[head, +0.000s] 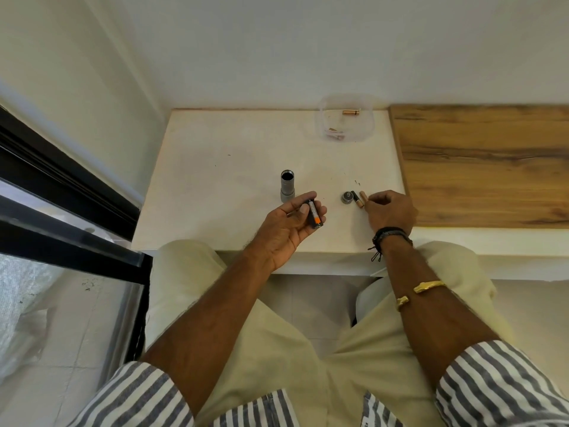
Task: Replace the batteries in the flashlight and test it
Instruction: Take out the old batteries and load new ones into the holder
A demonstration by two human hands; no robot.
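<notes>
The grey flashlight body (287,186) stands upright on the white table (234,155) with its open end up. My left hand (288,229), palm up just in front of it, holds a black battery holder (314,214) with an orange-ended battery in it. The round grey end cap (347,197) lies to the right. Beside the cap lie two copper-and-black batteries (359,199). My right hand (390,211) rests fingers-down at these batteries, its fingertips touching the nearer one; whether it grips it is hidden.
A clear plastic container (345,117) with a few batteries inside stands at the table's back edge. A wood-grain board (486,164) covers the surface to the right. A black-framed glass panel (70,229) runs along the left. My knees are under the table's front edge.
</notes>
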